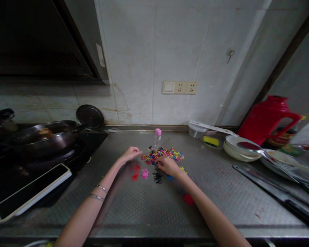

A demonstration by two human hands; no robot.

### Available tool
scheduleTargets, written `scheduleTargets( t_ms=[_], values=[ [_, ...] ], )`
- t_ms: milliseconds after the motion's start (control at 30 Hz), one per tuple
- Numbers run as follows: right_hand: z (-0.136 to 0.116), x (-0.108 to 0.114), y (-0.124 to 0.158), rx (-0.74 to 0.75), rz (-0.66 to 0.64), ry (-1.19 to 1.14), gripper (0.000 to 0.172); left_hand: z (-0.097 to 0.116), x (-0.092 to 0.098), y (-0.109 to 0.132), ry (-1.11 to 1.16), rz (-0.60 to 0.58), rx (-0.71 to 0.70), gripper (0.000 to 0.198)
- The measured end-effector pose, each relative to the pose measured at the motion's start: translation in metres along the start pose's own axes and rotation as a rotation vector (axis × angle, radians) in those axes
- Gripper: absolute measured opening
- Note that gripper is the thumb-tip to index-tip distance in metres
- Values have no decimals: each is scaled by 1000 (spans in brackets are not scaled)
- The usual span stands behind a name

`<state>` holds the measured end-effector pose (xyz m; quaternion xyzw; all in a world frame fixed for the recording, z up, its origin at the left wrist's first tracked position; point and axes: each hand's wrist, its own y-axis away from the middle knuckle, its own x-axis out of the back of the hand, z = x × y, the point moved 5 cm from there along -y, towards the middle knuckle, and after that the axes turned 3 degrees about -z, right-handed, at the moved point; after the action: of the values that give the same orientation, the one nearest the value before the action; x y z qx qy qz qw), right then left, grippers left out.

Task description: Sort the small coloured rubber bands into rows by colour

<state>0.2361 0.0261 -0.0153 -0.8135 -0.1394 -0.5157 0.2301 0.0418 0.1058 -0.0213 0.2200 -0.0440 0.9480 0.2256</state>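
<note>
The right grip is bent down at the near edge of the mixed pile, thumb and fingertips drawn close together; whether a piece is caught between them cannot be told. The left grip is beside the pile's left end, its thumb and forefinger reaching toward it with little gap between them, and anything held there is too small to make out.

The pile lies on the metal bench, in front of a clear bottle with a pink cap. It is a loose, low tangle, wider than it is deep, of small, thin, curled pieces like little bands, in red, yellow, pink, blue, black and orange.

Nearer the person, single-colour clusters lie in a rough row: a bright red cluster in two clumps, a pink cluster just beside it, then a darker, more spread-out black cluster. By the right wrist are a small blue cluster and a yellow cluster, both partly hidden.
</note>
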Motion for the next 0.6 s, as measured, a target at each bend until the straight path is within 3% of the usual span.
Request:
scheduleTargets(
  t_ms=[333, 467, 600],
  values=[
    [7, 19, -8, -19, 10, -128, 34, 5, -3, -1, -33, 20, -42, 42],
    [16, 27, -7, -64, 43, -162, 33, 19, -7, 2, -40, 27, -110, 39],
    [21, 29, -4, -66, 78, -276, 34, 38, -26, 6, -57, -54, -171, 38]
  ],
)
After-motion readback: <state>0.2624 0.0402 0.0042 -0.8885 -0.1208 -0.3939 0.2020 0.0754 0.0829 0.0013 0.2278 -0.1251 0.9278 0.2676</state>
